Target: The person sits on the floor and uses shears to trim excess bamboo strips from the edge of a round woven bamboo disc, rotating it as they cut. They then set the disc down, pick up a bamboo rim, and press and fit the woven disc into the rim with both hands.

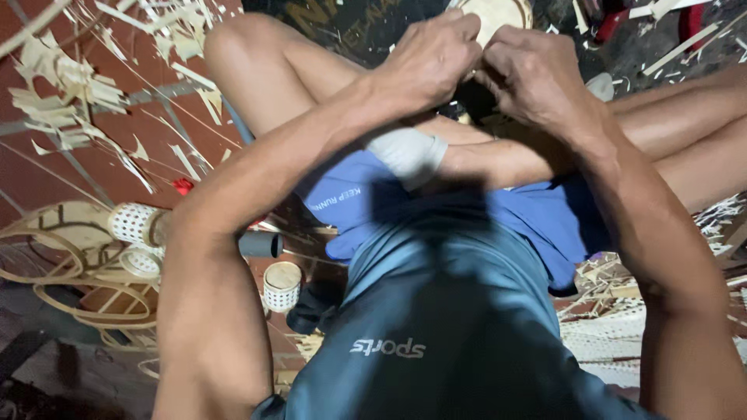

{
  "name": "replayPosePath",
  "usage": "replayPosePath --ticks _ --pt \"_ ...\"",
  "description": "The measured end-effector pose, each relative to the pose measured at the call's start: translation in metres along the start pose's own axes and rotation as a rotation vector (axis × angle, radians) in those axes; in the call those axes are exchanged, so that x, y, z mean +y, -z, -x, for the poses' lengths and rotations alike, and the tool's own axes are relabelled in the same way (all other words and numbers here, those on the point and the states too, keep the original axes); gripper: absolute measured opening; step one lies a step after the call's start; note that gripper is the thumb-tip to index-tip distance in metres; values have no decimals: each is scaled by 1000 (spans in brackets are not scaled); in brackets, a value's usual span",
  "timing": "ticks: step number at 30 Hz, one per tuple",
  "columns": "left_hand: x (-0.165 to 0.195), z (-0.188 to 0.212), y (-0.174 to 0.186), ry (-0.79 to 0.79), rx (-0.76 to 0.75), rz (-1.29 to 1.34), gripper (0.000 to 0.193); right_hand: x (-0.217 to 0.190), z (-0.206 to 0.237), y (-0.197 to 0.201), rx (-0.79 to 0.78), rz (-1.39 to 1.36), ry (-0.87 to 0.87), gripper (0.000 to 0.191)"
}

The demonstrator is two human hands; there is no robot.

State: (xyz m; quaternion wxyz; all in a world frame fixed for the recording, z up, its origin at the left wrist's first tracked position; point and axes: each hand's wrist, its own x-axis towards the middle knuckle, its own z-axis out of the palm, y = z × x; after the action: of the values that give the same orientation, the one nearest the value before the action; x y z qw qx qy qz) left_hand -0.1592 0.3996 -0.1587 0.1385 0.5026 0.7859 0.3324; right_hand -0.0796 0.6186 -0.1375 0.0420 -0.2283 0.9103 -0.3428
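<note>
My left hand (432, 58) & right hand (537, 74), both curled tight, pinch the round woven piece (498, 15) at far centre over my knees, fingers close for fine weaving w/ control.

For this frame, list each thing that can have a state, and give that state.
left hand: fingers curled shut, pressed to the round woven piece; grip itself hidden
right hand: curled shut beside the left, same piece
round woven piece: mostly hidden behind both hands
small woven cylinders: one upright, others on their sides
bamboo hoops: flat on the floor, overlapping
</note>
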Motion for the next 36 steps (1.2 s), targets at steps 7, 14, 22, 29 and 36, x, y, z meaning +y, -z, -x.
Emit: replayPosePath --ticks 7,14,22,29,36 --pt "-5 5 9 -71 37 117 13 7 6 -1 74 2 119 16" --pt "-4 8 18 -134 -27 91 12 9 9 -2 90 -18 150 17" --pt "0 12 20 -159 37 52 15 9 10 -9 135 11 174 16" --pt "8 13 22 -184 44 -12 16 7 9 -9 168 12 193 18" --pt "15 10 22 -109 71 46 14 6 6 -5 168 -30 209 15"
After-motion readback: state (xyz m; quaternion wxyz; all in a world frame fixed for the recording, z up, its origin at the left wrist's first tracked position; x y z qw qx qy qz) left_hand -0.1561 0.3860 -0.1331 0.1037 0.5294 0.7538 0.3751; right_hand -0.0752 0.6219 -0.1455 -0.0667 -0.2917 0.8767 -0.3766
